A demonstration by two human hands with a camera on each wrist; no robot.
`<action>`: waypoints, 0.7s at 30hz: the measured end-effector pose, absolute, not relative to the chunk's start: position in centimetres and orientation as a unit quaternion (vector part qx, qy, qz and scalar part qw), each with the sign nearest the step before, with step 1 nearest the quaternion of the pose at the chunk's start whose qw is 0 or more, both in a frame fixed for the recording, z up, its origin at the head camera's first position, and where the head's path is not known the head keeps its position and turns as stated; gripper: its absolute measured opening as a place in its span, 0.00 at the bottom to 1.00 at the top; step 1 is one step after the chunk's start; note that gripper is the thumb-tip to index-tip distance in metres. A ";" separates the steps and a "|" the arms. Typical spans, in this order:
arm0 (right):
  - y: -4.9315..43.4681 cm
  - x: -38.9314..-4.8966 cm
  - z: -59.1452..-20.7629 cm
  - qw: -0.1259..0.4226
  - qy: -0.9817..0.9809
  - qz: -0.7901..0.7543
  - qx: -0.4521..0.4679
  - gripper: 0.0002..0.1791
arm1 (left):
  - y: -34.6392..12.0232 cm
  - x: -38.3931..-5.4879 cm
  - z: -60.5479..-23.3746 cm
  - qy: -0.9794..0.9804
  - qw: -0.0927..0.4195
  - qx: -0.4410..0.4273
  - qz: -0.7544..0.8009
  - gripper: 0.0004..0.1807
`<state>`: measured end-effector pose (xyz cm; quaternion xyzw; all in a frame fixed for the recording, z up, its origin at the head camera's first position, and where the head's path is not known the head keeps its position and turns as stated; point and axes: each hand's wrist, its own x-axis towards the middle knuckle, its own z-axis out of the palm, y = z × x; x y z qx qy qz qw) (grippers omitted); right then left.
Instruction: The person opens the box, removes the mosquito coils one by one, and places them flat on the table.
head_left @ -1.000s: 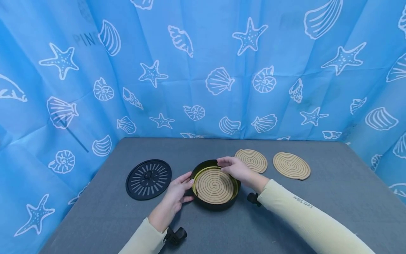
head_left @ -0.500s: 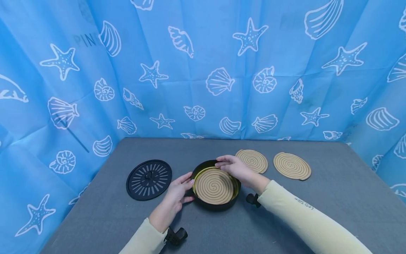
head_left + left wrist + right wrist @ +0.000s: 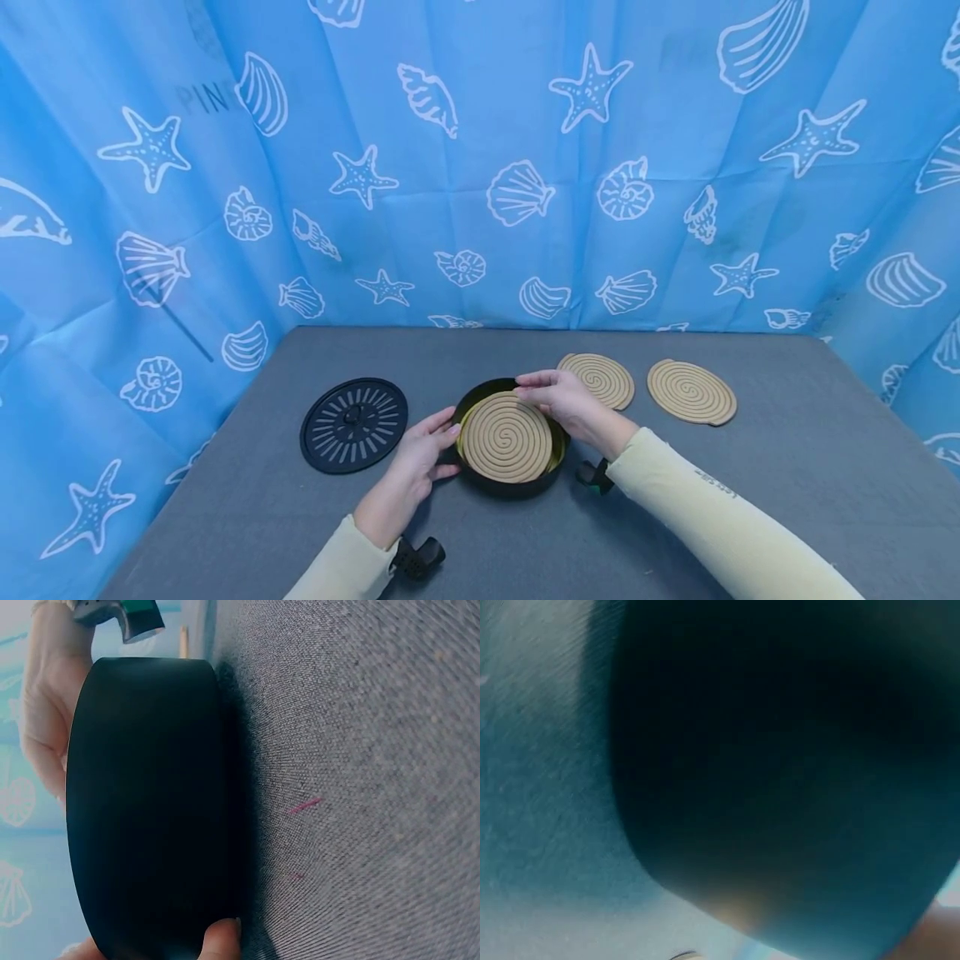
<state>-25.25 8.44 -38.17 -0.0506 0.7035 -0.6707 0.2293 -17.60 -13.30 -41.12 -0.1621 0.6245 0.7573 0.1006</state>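
- One blue curtain (image 3: pixel 480 83), printed in white with starfish and shells, hung behind and at both sides of the bench (image 3: pixel 795 467), which is grey-topped.
- One black slotted lid (image 3: pixel 327 429), round, with a small knob at centre; lies flat near the person's left hand (image 3: pixel 411 454).
- One black wrist camera (image 3: pixel 417 557), worn below a cream sleeve.
- The left hand itself: grasping the near-left side of the pan, thumb and fingers spread along its wall.
- One black pan (image 3: pixel 510 490), round and deep, standing on the bench between both hands; a yellow band shows inside.
- One tan spiral disc (image 3: pixel 506 440), in the mouth of the pan, tilted, its far edge appearing raised.
- The person's right hand (image 3: pixel 564 400): pinching that disc at its far right edge.
- One second disc (image 3: pixel 600 381), same spiral pattern, flat, partly hidden by the right hand.
- One third disc (image 3: pixel 690 392), matching, flat, just beside the second.
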 end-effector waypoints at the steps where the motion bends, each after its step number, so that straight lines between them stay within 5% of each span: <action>1: 8.5 -25.3 -38.1 0.232 0.705 -0.668 -0.053 0.22 | -13.3 -17.6 -41.1 0.624 0.101 -0.161 0.758 0.25; 21: 9.4 -24.0 -37.6 0.258 0.698 -0.661 -0.093 0.27 | -13.2 -17.4 -41.0 0.628 0.102 -0.150 0.757 0.25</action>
